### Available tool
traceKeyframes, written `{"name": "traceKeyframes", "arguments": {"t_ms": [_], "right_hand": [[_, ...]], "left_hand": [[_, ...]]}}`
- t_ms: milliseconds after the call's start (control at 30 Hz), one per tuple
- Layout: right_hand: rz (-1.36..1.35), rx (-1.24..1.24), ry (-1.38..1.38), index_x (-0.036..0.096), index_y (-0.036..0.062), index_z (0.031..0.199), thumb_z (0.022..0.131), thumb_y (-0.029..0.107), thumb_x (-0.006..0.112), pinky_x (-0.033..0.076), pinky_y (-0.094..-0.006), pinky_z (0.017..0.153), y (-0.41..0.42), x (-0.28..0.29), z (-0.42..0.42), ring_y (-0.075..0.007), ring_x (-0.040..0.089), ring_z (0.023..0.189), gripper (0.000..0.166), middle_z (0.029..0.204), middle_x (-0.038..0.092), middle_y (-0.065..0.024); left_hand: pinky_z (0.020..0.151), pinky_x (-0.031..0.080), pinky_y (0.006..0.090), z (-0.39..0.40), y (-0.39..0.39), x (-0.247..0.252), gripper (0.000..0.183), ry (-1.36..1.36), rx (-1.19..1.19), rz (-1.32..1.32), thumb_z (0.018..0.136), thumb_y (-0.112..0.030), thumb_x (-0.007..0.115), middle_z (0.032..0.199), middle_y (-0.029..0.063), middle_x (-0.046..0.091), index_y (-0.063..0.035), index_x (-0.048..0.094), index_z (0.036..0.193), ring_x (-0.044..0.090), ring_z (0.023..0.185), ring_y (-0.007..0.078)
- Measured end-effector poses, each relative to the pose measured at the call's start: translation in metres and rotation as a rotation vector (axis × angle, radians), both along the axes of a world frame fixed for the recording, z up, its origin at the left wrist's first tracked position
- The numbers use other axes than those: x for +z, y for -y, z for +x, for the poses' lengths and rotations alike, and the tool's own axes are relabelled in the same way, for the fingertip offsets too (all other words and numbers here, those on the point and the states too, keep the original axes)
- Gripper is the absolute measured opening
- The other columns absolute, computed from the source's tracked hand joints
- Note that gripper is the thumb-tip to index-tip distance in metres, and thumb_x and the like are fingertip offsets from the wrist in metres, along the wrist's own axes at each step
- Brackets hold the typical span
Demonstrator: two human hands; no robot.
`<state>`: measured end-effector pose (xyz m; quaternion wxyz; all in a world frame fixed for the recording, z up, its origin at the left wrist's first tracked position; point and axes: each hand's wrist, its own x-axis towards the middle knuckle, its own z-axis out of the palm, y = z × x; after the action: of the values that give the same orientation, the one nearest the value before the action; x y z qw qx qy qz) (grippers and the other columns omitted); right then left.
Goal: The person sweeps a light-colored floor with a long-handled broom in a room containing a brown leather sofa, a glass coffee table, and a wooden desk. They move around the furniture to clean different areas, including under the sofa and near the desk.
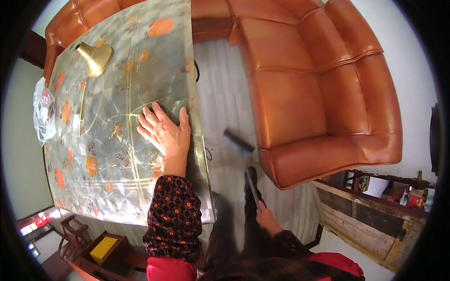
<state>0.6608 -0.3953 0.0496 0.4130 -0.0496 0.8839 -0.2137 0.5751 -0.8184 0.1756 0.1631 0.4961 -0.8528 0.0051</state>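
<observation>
My left hand (166, 134) rests palm down, fingers spread, on the table's shiny flowered covering (105, 154), near its right edge. Nothing is held in it. Lower right, my right hand (266, 218) is closed around the handle of a broom (252, 184). The dark, slightly blurred broom head (239, 142) is low over the grey floor, between table and sofa; whether it touches the floor I cannot tell. A gold-coloured cone-shaped object (95, 59) stands towards the table's far left, with a thin gold stick (83, 107) nearby.
A brown leather sofa (288, 105) bends around the far and right sides. A clear plastic bag (44, 112) hangs at the table's left edge. Black cable (209, 154) shows beside the table. An old wooden door or panel (365, 214) lies lower right, and a yellow box (104, 248) lower left.
</observation>
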Motion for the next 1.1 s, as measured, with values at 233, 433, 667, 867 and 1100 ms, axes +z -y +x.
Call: {"name": "traceKeyframes", "arguments": {"t_ms": [233, 433, 667, 867, 1100], "right_hand": [[-0.340, 0.272, -0.351, 0.045, 0.0033, 0.126, 0.086, 0.014, 0.049, 0.047, -0.0444, 0.069, -0.010, 0.055, -0.053, -0.0429, 0.058, 0.074, 0.042, 0.089, 0.060, -0.0256], [0.018, 0.047, 0.133, 0.035, 0.0142, 0.136, 0.088, 0.010, 0.048, 0.046, -0.0434, 0.053, 0.041, -0.027, -0.086, -0.0292, 0.056, 0.059, 0.050, 0.077, 0.058, -0.0170], [-0.122, -0.373, 0.452, 0.024, 0.0280, 0.141, 0.091, 0.013, 0.045, 0.042, -0.0338, 0.041, 0.025, -0.072, -0.081, -0.0172, 0.046, 0.049, 0.057, 0.069, 0.051, -0.0058], [0.045, 0.505, -0.036, 0.023, 0.0029, 0.138, 0.087, 0.016, 0.046, 0.048, -0.0472, 0.068, -0.076, -0.082, -0.026, -0.0414, 0.059, 0.075, 0.058, 0.094, 0.061, -0.0258], [-0.067, 0.387, 0.163, 0.032, 0.0139, 0.138, 0.087, 0.018, 0.050, 0.047, -0.0394, 0.047, -0.128, -0.043, 0.013, -0.0273, 0.056, 0.051, 0.054, 0.070, 0.058, -0.0138]], "left_hand": [[0.105, 0.016, 0.0538, 0.006, 0.000, 0.007, 0.074, -0.006, -0.060, 0.069, 0.079, -0.048, 0.057, 0.134, 0.0232, 0.034, 0.0019, 0.037, 0.129, 0.025, 0.127, 0.0410], [0.098, 0.032, 0.0431, 0.129, -0.025, 0.047, 0.048, -0.332, -0.257, 0.059, 0.078, -0.022, 0.066, 0.122, 0.0198, 0.047, -0.0001, 0.051, 0.118, 0.042, 0.115, 0.0356], [0.090, 0.038, 0.0461, 0.362, -0.200, 0.076, 0.031, 0.049, 0.112, 0.151, 0.076, -0.008, 0.062, 0.106, 0.0194, 0.055, 0.0017, 0.056, 0.105, 0.048, 0.103, 0.0367], [0.085, 0.039, 0.0461, 0.490, -0.334, 0.096, 0.027, 0.112, 0.345, 0.187, 0.077, -0.016, 0.061, 0.102, 0.0188, 0.052, 0.0024, 0.057, 0.096, 0.047, 0.097, 0.0338], [0.088, 0.035, 0.0519, 0.551, -0.370, 0.090, 0.032, 0.194, 0.496, 0.221, 0.082, -0.024, 0.059, 0.109, 0.0231, 0.049, 0.0034, 0.056, 0.098, 0.043, 0.105, 0.0385]]}}
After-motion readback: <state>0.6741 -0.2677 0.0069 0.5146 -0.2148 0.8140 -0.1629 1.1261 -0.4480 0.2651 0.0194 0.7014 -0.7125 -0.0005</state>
